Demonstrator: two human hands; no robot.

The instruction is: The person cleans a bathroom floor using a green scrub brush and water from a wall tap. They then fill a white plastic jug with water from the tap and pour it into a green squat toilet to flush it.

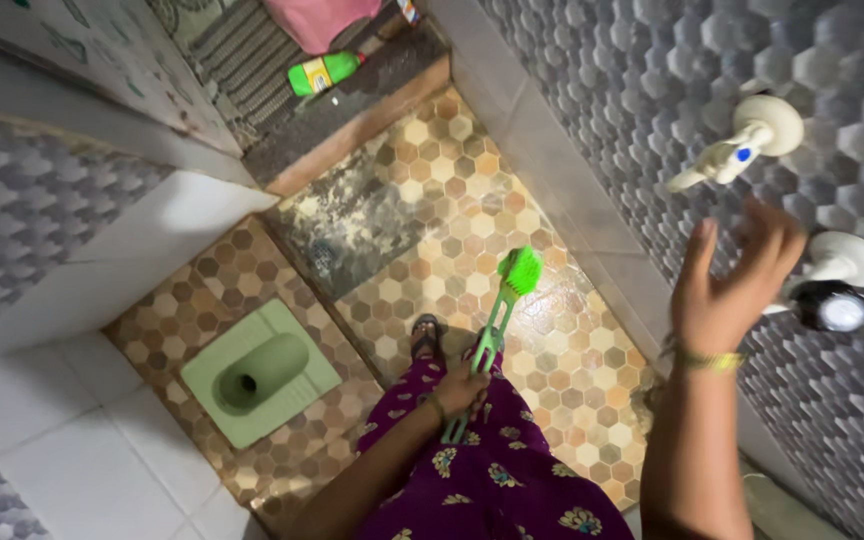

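My left hand (pixel 460 388) grips the handle of a bright green long-handled scrub brush (pixel 500 312), whose bristle head points down at the wet hexagon-tiled floor (pixel 422 220). My right hand (pixel 730 282) is raised with fingers spread, empty, just short of a chrome tap (pixel 832 305) on the grey hexagon-tiled wall. A second white tap (pixel 747 145) sits above it. My purple flowered garment (pixel 497 480) and one sandalled foot (pixel 425 335) show below the brush.
A pale green squat toilet pan (pixel 257 372) is set in the floor to the left, on a raised step. A green bottle (pixel 324 72) lies on the threshold at the top beside a pink cloth (pixel 322 20). White tiles line the lower left.
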